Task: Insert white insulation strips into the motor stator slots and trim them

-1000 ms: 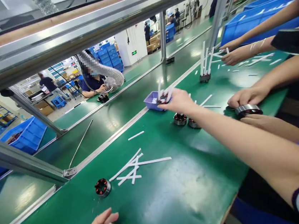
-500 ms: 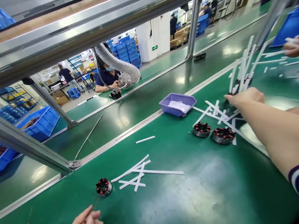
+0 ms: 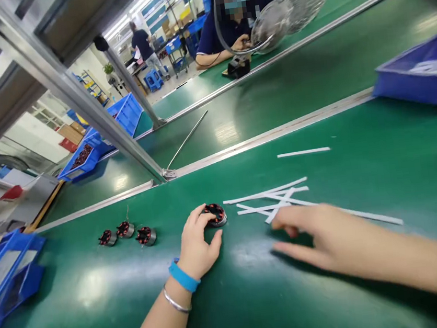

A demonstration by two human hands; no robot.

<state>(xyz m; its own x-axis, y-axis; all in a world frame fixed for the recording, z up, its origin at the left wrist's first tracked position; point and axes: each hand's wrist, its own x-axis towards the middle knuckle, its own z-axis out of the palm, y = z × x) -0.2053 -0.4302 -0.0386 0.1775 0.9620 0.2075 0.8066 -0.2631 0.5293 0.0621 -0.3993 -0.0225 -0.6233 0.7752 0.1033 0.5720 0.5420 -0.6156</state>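
My left hand (image 3: 200, 245), with a blue band and a silver bangle on its wrist, reaches to a wire-wound motor stator (image 3: 217, 214). Its fingertips touch the left side of the ring, while the thumb is spread apart in front. The stator lies on the green table, dark with copper-coloured windings. My right hand (image 3: 313, 235) is open over the table, slightly blurred, thumb and index finger apart with nothing seen between them. Just beyond its fingertips lies a loose pile of white strips (image 3: 285, 196), some crossing each other.
Several more stators (image 3: 147, 236) stand to the left. One separate white strip (image 3: 304, 152) lies farther back. A purple bin (image 3: 410, 87) holds white pieces at right. Blue trays (image 3: 14, 282) sit at the left edge. A metal post (image 3: 89, 105) rises behind; a co-worker (image 3: 223, 32) sits across.
The view has swung left. My left hand has moved onto the stator beside the strips. My right hand has left the upright bundle of strips at right and come over near the pile.
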